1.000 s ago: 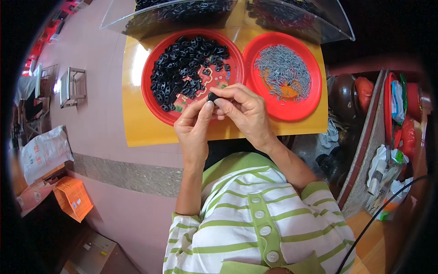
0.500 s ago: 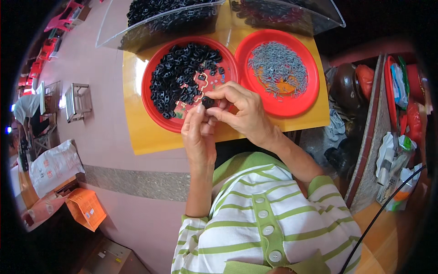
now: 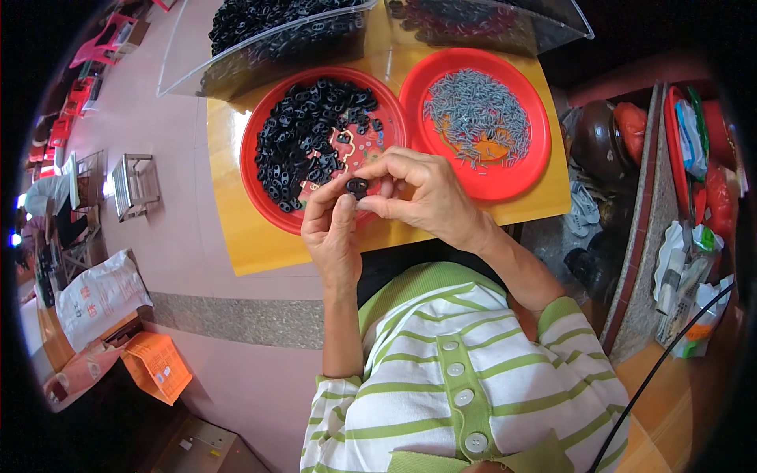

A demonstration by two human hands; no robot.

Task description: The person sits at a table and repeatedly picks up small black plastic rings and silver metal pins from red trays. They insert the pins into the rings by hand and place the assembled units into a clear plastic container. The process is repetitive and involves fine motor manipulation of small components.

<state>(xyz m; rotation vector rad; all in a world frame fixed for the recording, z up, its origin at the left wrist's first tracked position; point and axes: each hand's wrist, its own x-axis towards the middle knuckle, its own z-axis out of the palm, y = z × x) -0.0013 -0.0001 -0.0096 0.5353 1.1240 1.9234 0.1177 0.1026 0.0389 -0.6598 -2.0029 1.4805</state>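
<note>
Between the fingertips of both hands is a small black plastic part (image 3: 357, 187) with holes in it, held over the near rim of the left red plate (image 3: 249, 177). My left hand (image 3: 335, 225) pinches it from the left, and my right hand (image 3: 418, 189) grips it from the right. Whether a pin sits in my right fingers I cannot make out. Many similar black plastic parts (image 3: 296, 134) are heaped in that plate. The red plate on the right (image 3: 540, 150) holds a spread of short grey metal pins or screws (image 3: 481, 110).
Clear plastic bins (image 3: 268, 47) with more black parts stand at the table's far edge. The yellow tabletop (image 3: 229, 229) lies under the plates. To the right are a brown jar (image 3: 595, 142) and a stone-edged ledge (image 3: 631, 236). An orange crate (image 3: 158, 366) and a metal stool (image 3: 134, 185) stand left.
The black part has turned, so its holes now show. My left fingers have shifted up around it. The whole view has moved slightly.
</note>
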